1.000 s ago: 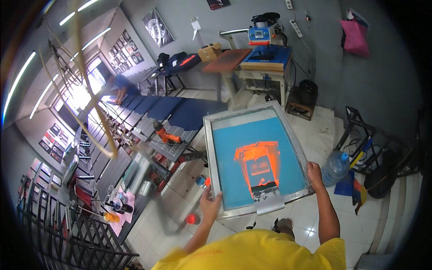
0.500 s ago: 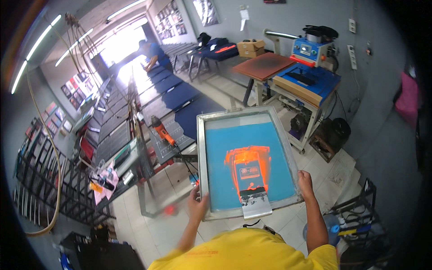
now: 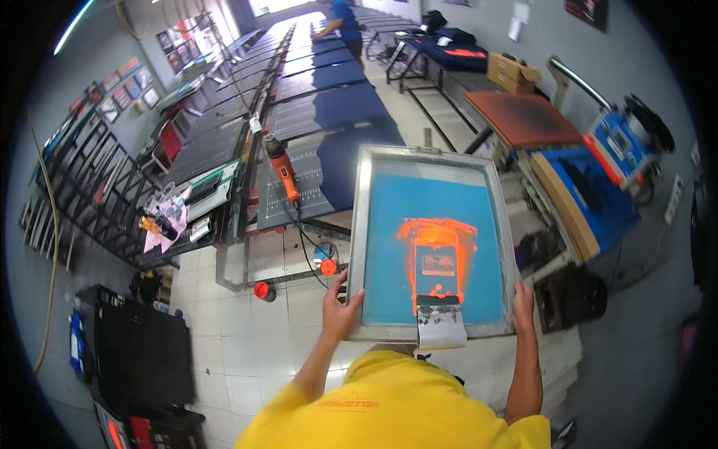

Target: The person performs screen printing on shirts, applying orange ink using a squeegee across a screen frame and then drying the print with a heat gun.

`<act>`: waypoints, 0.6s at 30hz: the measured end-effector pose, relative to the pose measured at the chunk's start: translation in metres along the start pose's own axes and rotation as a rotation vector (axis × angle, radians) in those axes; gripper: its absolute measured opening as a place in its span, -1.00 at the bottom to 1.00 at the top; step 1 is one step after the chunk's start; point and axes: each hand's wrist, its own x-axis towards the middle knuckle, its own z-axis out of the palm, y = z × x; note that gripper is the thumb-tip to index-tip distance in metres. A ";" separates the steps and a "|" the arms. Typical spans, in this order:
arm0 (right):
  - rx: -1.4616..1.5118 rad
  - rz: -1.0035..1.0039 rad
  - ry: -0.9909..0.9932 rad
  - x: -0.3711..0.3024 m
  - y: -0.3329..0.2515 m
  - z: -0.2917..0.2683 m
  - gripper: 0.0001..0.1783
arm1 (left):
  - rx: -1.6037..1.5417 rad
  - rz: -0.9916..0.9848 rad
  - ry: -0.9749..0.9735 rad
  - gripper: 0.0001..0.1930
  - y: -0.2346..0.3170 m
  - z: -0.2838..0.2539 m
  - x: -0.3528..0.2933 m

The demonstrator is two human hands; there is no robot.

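Left hand (image 3: 340, 310) and right hand (image 3: 522, 303) both clamp the near corners of the screen frame (image 3: 432, 243), held level at chest height, scraper (image 3: 440, 325) resting on its mesh. Since a second ago the view has swung toward the long print tables (image 3: 329, 112); the heat gun (image 3: 283, 166) with its trailing cord and the heat press (image 3: 576, 187) flank the path.

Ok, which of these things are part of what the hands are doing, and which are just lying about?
In hand:
left hand
right hand
metal-framed printing screen with blue mesh and orange ink
grey squeegee resting on the screen

Lying about:
orange heat gun
dark blue print pallets
blue heat press
cardboard boxes
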 end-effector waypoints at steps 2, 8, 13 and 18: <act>-0.026 0.019 -0.002 0.043 -0.012 0.005 -0.45 | 0.036 0.073 0.031 -0.36 -0.012 0.025 0.028; -0.059 0.004 -0.062 0.168 -0.032 0.014 -0.39 | 0.040 0.015 0.079 -0.36 0.011 0.079 0.105; -0.121 -0.034 -0.155 0.231 -0.070 0.052 -0.41 | -0.033 -0.052 0.084 -0.43 0.054 0.093 0.158; -0.046 -0.016 -0.242 0.298 -0.069 0.083 -0.45 | -0.077 -0.074 0.106 -0.51 0.045 0.095 0.216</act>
